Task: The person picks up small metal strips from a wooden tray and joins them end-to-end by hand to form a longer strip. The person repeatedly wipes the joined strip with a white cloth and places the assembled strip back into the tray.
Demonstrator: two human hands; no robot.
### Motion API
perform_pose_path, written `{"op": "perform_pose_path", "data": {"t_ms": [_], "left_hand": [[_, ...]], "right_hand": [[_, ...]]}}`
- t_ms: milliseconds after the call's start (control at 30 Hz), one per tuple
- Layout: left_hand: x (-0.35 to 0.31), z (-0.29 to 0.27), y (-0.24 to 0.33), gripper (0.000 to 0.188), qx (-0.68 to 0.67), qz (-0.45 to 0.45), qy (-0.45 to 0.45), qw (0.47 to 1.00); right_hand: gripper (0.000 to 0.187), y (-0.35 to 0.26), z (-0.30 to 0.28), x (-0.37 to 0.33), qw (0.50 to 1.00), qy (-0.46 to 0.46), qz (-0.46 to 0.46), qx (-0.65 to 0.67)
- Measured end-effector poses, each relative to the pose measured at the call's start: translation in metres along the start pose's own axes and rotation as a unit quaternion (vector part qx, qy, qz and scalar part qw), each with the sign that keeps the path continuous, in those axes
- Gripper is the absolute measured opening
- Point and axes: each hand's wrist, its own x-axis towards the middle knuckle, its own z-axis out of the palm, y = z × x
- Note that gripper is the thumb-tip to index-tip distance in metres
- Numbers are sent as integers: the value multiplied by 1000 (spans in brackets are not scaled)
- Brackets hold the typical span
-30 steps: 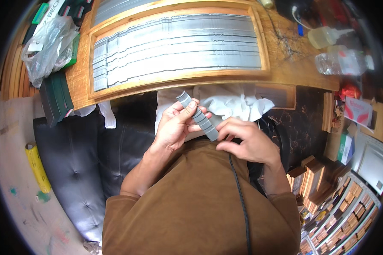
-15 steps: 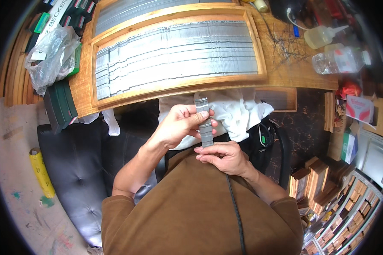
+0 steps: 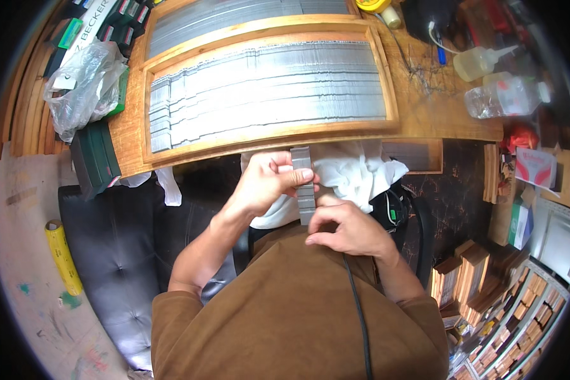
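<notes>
My left hand [image 3: 266, 182] is closed on a narrow stack of thin grey metal strips [image 3: 304, 204], thumb across its front and fingers behind. The stack stands nearly upright in the view, just below the table's front edge. My right hand [image 3: 354, 231] is beside the stack's lower end, its fingers bent and thumb and forefinger slightly apart, with nothing visible between them. Beyond both hands, a wooden-framed tray [image 3: 396, 95] on the table holds dense rows of similar grey metal pieces [image 3: 266, 82].
A second framed tray [image 3: 247, 28] lies behind. Left are a plastic bag [image 3: 85, 88] and dark green boxes [image 3: 95, 158]; right are a squeeze bottle [image 3: 478, 63] and a clear bottle [image 3: 506, 95]. White cloth [image 3: 361, 174] lies beyond my lap, a black padded seat [image 3: 107, 253] at left.
My right hand has let go of the stack's lower end and moved slightly down and right. The left hand still holds the stack, which has turned slightly. The whole view has shifted a little.
</notes>
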Motion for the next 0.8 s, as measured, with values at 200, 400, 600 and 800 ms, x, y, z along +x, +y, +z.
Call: {"op": "perform_pose_path", "data": {"t_ms": [200,400,600,800], "left_hand": [[-28,21,21,18,286,436,54,852],[-27,15,60,37,339,534,126,764],[-12,4,59,22,171,432,38,885],[-41,1,34,12,104,111,-79,985]], "right_hand": [[41,-69,-36,30,941,293,-164,-48],[31,-105,-55,63,910,264,-305,-100],[19,-103,-52,72,904,301,-292,-77],[10,-61,-19,53,940,292,-172,21]]}}
